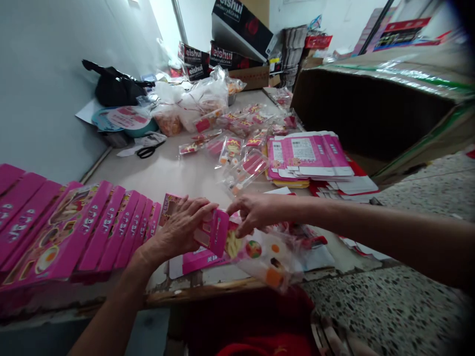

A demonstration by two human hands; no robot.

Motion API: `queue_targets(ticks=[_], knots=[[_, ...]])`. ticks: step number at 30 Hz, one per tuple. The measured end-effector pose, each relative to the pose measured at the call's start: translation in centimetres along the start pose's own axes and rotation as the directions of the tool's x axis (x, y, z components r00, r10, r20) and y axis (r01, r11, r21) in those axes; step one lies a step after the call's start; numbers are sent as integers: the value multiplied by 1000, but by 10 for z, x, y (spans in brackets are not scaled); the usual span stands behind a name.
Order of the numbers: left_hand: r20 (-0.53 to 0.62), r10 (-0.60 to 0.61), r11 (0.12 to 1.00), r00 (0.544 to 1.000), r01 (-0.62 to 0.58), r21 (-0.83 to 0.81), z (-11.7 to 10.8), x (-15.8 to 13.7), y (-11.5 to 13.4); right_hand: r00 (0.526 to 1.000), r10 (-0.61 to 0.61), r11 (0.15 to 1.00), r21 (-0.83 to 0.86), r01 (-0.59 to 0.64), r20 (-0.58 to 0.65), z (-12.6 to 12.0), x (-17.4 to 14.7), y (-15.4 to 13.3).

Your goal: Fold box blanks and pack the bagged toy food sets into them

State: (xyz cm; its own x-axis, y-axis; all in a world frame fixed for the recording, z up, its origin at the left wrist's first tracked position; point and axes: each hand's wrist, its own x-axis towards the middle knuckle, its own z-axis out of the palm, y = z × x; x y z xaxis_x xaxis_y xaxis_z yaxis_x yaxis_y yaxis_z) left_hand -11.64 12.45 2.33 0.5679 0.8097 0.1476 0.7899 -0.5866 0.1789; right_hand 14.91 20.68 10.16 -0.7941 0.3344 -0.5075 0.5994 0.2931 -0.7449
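My left hand [180, 225] is wrapped over a small pink cardboard box [218, 235], holding it just above the front edge of the table. At the box's right end my right hand [249, 212] has its fingers closed on a clear plastic bag [265, 257] of small food-shaped pieces, among them yellow fries and a fried egg. The bag's near end hangs over the table edge. Whether part of the bag lies inside the box is hidden by my fingers. Under the box lies a flat pink carton [202, 259].
Several filled pink boxes [107, 227] stand in a row at the left. Flat pink cartons [304, 153] are stacked at the right, beside a large open cardboard box [371, 109]. Bagged pieces [232, 151], scissors [148, 150] and white sacks [200, 96] lie further back.
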Motion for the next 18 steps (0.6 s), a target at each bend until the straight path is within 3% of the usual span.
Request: queue_targets(ticks=[6,10,12,14,16,18], knots=[[-87,4,999,996,-7,-41,7,-6,-2,969,-207,971,-147,187,-138,23,-9,-3],[-99,45,998,994,-49,-44,2,-1,11,887,-155,986,-124,112,-435,32,3,-5],[-77,54,997,996,-58,-53,1,1,20,856,-126,987,-146,60,-502,25,11,-5],[-74,21,997,997,-26,-67,2,1,24,873,-139,980,-192,53,-467,11,9,-5],[-122,-62,997,991,56,-57,3,-2,22,877,-161,975,-211,70,-453,-5,-7,-3],[-202,-150,989,968,145,-41,4,-5,15,834,-157,984,-160,83,-529,-12,-31,1]])
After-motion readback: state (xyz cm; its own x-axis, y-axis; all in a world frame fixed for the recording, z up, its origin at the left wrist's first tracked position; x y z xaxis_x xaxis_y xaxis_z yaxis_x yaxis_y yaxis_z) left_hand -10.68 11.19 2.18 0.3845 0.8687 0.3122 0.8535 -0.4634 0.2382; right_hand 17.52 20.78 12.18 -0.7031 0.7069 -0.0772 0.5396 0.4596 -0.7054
